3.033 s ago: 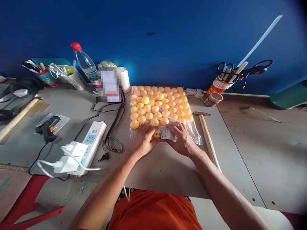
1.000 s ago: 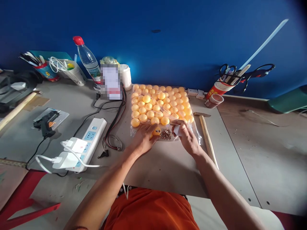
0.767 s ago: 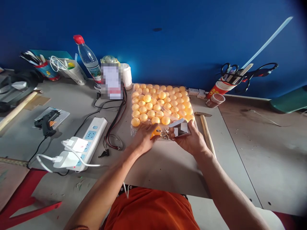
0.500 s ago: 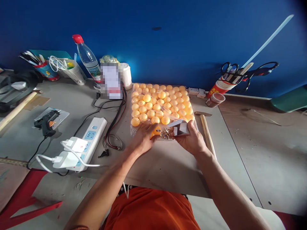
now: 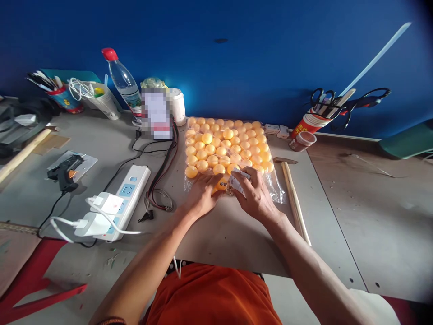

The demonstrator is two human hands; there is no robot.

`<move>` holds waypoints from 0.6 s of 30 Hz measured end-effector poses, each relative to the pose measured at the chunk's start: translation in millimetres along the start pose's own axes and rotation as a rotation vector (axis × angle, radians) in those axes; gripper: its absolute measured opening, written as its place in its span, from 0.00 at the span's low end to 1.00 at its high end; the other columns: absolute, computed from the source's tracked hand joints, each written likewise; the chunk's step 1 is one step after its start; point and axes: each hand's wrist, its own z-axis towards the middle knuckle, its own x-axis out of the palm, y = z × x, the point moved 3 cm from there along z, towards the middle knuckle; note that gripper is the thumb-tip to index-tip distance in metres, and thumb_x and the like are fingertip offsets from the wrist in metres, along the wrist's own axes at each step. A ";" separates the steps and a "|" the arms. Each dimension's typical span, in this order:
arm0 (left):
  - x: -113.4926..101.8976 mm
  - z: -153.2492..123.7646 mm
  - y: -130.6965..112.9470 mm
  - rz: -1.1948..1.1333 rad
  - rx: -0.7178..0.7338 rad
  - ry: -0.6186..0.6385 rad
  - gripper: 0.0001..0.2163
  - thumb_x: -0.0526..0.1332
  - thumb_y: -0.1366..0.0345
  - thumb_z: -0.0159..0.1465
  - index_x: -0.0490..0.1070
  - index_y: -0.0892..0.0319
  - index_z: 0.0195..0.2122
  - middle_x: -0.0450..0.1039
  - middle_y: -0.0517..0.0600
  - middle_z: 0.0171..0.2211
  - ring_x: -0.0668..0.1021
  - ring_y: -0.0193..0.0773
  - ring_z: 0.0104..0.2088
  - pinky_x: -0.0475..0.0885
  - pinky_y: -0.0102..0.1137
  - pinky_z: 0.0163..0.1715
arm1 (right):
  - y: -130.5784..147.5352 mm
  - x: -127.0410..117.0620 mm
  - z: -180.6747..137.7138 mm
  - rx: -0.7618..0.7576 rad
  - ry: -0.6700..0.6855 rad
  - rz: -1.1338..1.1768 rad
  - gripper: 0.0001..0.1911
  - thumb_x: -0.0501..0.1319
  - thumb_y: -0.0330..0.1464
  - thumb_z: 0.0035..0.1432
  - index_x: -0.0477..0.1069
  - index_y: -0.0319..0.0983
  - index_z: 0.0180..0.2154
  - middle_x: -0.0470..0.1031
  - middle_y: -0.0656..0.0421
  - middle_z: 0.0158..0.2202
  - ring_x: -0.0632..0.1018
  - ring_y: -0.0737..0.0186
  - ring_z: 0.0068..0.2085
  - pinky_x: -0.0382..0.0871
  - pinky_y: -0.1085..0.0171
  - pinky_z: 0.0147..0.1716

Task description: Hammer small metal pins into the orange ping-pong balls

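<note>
A clear plastic bag of orange ping-pong balls [image 5: 226, 146] lies on the grey table [image 5: 219, 230]. My left hand [image 5: 202, 196] rests at the bag's near edge, fingers curled round a single orange ball [image 5: 221, 183]. My right hand [image 5: 255, 196] is palm down beside it, fingers closed on a small white packet [image 5: 237, 180] held over the spot next to the ball. The two hands almost touch. What lies under the right hand is hidden.
A white power strip [image 5: 117, 203] with plugged chargers and dark cables [image 5: 162, 180] lies left of the bag. A glue gun [image 5: 66, 170] sits further left. A wooden stick [image 5: 294, 198] lies right. A water bottle [image 5: 125, 85], cups and a scissors holder [image 5: 309, 122] line the blue wall.
My right hand lifted the white packet, uncovering small metal pieces beside the ball, turned palm up with it, and has now turned palm down, bringing the packet over that spot. My left hand stayed on the ball.
</note>
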 end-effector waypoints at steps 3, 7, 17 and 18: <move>-1.3 0.0 -0.5 -0.013 -0.014 0.012 0.19 0.65 0.67 0.63 0.67 0.60 0.55 0.78 0.57 0.47 0.79 0.48 0.49 0.74 0.45 0.50 | -3.3 -2.5 -1.5 0.093 -0.027 0.127 0.28 0.61 0.34 0.62 0.60 0.42 0.62 0.63 0.45 0.53 0.70 0.45 0.54 0.72 0.44 0.49; 0.9 -1.5 2.0 -0.029 -0.037 0.027 0.21 0.66 0.68 0.62 0.67 0.59 0.56 0.78 0.56 0.48 0.78 0.48 0.49 0.74 0.45 0.51 | -17.2 -5.9 -7.2 0.301 -0.082 0.343 0.26 0.60 0.35 0.62 0.61 0.45 0.61 0.65 0.49 0.53 0.72 0.48 0.53 0.73 0.45 0.50; -2.3 1.6 -1.6 -0.010 -0.048 0.043 0.20 0.66 0.68 0.62 0.67 0.59 0.55 0.78 0.57 0.49 0.79 0.48 0.49 0.74 0.45 0.51 | -8.3 -6.5 -1.9 0.167 -0.006 0.208 0.23 0.62 0.36 0.61 0.67 0.42 0.58 0.65 0.43 0.53 0.75 0.47 0.47 0.76 0.46 0.42; -2.6 1.6 -1.8 -0.011 -0.048 0.041 0.20 0.66 0.68 0.62 0.67 0.59 0.55 0.78 0.57 0.49 0.79 0.48 0.49 0.74 0.45 0.51 | -7.5 -6.6 -1.7 0.177 -0.005 0.228 0.23 0.62 0.36 0.61 0.67 0.42 0.58 0.65 0.43 0.54 0.75 0.47 0.48 0.76 0.46 0.42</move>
